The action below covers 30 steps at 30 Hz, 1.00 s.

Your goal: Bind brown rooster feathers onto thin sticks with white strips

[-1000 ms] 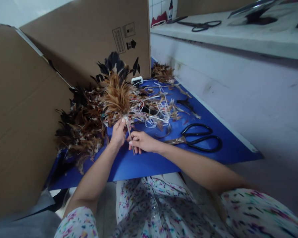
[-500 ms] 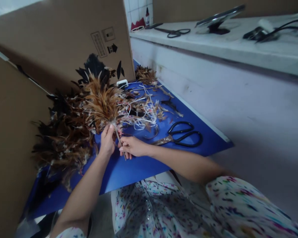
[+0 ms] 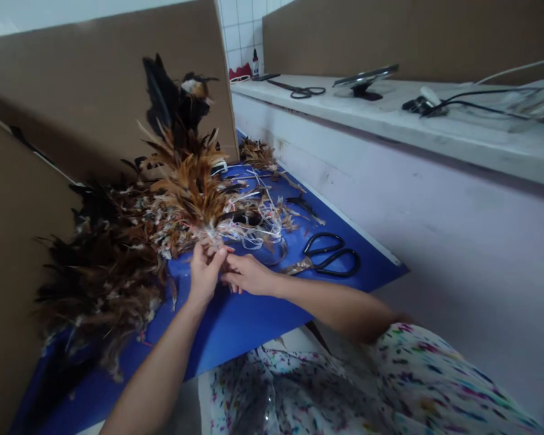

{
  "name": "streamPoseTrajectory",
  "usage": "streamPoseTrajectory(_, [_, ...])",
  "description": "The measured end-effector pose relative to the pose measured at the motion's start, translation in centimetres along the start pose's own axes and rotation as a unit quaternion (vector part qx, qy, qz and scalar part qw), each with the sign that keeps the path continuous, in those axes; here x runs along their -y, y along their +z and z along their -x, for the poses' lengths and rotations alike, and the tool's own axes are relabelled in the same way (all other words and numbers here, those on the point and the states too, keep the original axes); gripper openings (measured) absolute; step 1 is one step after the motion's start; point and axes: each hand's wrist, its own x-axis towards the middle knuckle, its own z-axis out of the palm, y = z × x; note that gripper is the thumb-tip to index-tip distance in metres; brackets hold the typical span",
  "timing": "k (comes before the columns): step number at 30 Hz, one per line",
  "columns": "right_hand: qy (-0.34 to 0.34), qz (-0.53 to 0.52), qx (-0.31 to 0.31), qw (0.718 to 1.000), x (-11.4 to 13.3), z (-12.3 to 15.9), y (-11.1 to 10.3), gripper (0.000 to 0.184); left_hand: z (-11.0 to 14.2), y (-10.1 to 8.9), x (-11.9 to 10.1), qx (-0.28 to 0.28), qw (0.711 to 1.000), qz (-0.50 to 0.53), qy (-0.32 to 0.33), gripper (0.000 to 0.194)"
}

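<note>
A feather duster (image 3: 194, 190) with orange-brown and black feathers stands tilted away from me over the blue tabletop (image 3: 245, 329). My left hand (image 3: 207, 269) is closed around its base, just under the feathers. Fingers curled, my right hand (image 3: 247, 275) meets the left at the stick, which both hands mostly hide. White plastic strings (image 3: 267, 220) lie tangled just beyond my right hand. Black-handled scissors (image 3: 329, 257) rest to the right of it, blades partly hidden by my forearm. On the left spreads a heap of loose brown and black feathers (image 3: 104, 260).
Cardboard panels (image 3: 95, 78) rise behind and to the left. Along the right runs a white ledge (image 3: 417, 133) with a second pair of scissors (image 3: 306, 92), a phone-like device on a stand (image 3: 365, 78) and cables (image 3: 471, 96). Another feather bunch (image 3: 257, 153) lies at the back.
My right hand has slid up the stick to meet my left hand. The duster stands more upright, its black feathers higher against the cardboard. The view has tilted up.
</note>
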Motion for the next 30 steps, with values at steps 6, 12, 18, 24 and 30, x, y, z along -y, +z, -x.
streamPoseTrajectory(6, [0.01, 0.026, -0.032, 0.999, -0.3, 0.2, -0.2, 0.019, 0.3, 0.6, 0.0, -0.051, 0.998, -0.015, -0.024, 0.038])
streamPoseTrajectory(12, [0.027, 0.067, -0.043, 0.996, -1.0, 0.2, -0.5, 0.014, 0.8, 0.8, 0.0, -0.064, 0.995, -0.069, -0.034, 0.026])
streamPoseTrajectory(18, [0.021, 0.098, -0.063, 0.993, -0.4, 0.2, -0.5, 0.008, 1.3, 0.8, 0.0, -0.031, 0.994, -0.099, -0.019, 0.022])
streamPoseTrajectory(24, [-0.002, 0.14, -0.091, 0.986, -0.6, 0.3, -0.3, 0.014, 0.9, 0.4, -0.2, -0.028, 0.986, -0.163, 0.012, 0.023])
streamPoseTrajectory(30, [-0.038, 0.233, -0.095, 0.967, -0.4, 0.4, -0.7, 0.015, -0.2, -0.5, 0.5, -0.031, 0.989, -0.141, 0.014, 0.026])
